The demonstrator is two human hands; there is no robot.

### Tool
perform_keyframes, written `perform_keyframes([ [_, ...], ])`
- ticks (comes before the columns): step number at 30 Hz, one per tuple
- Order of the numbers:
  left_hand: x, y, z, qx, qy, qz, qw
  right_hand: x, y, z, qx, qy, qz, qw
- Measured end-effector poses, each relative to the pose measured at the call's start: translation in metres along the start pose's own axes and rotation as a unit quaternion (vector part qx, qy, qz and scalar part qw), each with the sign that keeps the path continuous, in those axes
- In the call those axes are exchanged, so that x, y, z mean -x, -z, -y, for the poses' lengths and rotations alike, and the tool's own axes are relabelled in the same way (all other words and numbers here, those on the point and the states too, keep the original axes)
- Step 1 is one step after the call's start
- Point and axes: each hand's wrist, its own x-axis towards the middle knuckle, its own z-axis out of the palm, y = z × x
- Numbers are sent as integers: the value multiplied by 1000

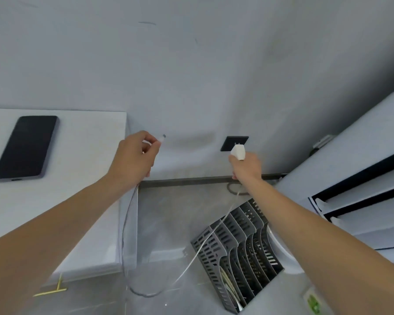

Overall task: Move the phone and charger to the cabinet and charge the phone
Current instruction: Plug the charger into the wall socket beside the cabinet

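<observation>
Facing grey wall point(191, 64), white cabinet point(84, 142)

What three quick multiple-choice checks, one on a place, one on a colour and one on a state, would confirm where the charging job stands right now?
1. Where is the phone?
A. Flat on the white cabinet top
B. In the left hand
C. In the grey rack on the floor

2. What colour is the charger?
A. Black
B. White
C. Yellow

3. What state is the charger in?
A. Seated in the wall outlet
B. Lying on the cabinet
C. Held in the right hand, prongs aimed at the outlet but not yet in

Answers:
1 A: the phone rests on the cabinet, apart from both hands.
2 B: its body is white against the dark outlet plate.
3 C: the prongs still show in front of the outlet, while the left hand pinches the cable near its free end.
</observation>
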Motion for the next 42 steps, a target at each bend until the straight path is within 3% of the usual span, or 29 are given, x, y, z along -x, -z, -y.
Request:
perform_keyframes([
  [5, -29, -27, 13, -10, -41, 2, 999, -42, -17, -29, -10, 28, -23, 999],
  [11, -46, -51, 19, -37, -20, 86, 995, -74, -34, -50, 32, 55, -15, 998],
  [23, -44, -49, 17, -11, 27, 83, 996, -97, -42, -47, 68, 88, -24, 994],
  [42, -46, -46, 12, -24, 20, 106, 994, -101, -48, -51, 53, 92, -41, 994],
])
